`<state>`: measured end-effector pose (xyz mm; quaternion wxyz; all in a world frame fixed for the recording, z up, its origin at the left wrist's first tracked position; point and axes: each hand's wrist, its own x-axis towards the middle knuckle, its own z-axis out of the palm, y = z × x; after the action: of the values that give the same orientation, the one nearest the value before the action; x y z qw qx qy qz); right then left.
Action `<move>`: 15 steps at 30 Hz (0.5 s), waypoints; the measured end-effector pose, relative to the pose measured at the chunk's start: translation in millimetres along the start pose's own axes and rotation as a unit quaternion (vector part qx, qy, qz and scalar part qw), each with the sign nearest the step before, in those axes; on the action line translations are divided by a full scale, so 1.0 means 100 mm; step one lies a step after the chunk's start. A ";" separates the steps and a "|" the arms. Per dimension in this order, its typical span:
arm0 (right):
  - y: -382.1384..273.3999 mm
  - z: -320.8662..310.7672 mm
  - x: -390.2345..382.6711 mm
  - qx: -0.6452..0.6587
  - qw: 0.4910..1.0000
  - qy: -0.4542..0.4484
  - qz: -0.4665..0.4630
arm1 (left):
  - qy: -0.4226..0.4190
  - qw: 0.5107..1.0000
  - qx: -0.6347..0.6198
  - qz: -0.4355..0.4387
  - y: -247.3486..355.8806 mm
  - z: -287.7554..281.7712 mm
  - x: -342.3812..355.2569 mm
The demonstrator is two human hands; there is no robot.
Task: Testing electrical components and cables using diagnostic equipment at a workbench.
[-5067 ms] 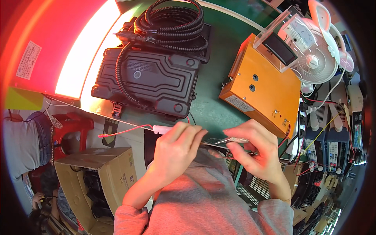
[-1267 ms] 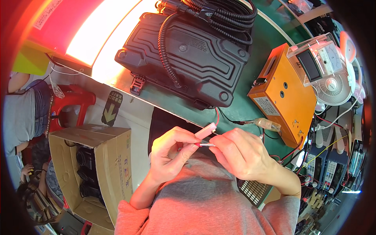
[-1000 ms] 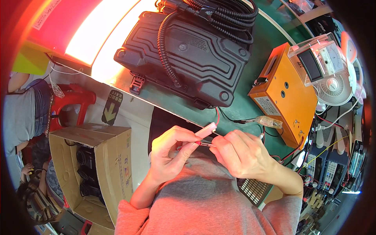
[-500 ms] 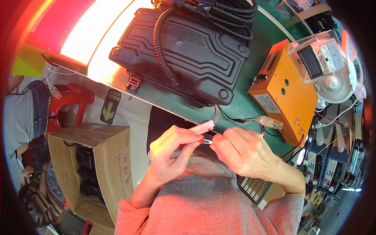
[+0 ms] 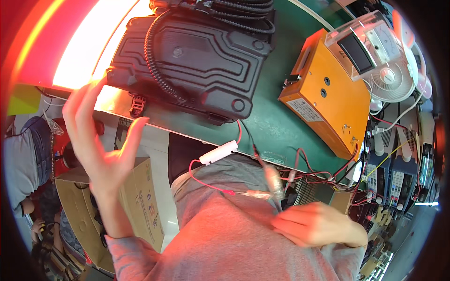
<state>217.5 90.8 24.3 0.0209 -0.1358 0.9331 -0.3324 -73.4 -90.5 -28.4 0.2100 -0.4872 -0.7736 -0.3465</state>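
My left hand (image 5: 103, 136) is raised beside the left corner of the black hard case (image 5: 187, 70), fingers spread and empty. My right hand (image 5: 311, 225) is low against my grey shirt, blurred, its finger state unclear. Between my hands a white cylindrical part (image 5: 219, 151) hangs at the bench edge on red wires. Its red lead runs to a clip (image 5: 253, 194), partly blurred, beside a clip in a translucent sleeve (image 5: 273, 180) on a black wire. A coiled black corrugated hose (image 5: 243, 14) lies atop and behind the case.
Glowing red panel (image 5: 44, 47) at back left. Orange box (image 5: 328, 117) on the green bench (image 5: 262, 131), with a clear-cased meter (image 5: 368, 42) and white fan (image 5: 393, 79). Instruments (image 5: 393, 178) and wiring at right. Cardboard box (image 5: 140, 201) lower left; another person (image 5: 26, 154) at far left.
Both hands have let go of the small parts: my left moved up and left, opening, my right down. The white part and clip now hang by their wires. The view shifted.
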 end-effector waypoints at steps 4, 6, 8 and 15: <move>0.34 0.75 -0.08 -0.271 0.950 -0.133 0.076 | -0.120 0.985 0.047 0.115 0.05 0.07 0.53; 0.50 0.98 0.04 -0.341 0.930 -0.105 0.084 | -0.235 0.955 0.074 0.163 0.05 0.11 0.76; 0.73 1.29 0.03 -0.287 0.908 -0.216 0.214 | -0.268 0.948 0.017 0.170 -0.03 0.12 0.89; 0.64 1.13 0.25 0.056 0.936 -0.229 0.262 | -0.288 0.926 -0.104 0.221 -0.15 0.15 1.05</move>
<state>193.2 62.2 -102.4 0.3280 0.0421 0.8853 -0.3269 -132.5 -19.6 26.3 -0.0026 -0.7440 -0.6330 -0.2141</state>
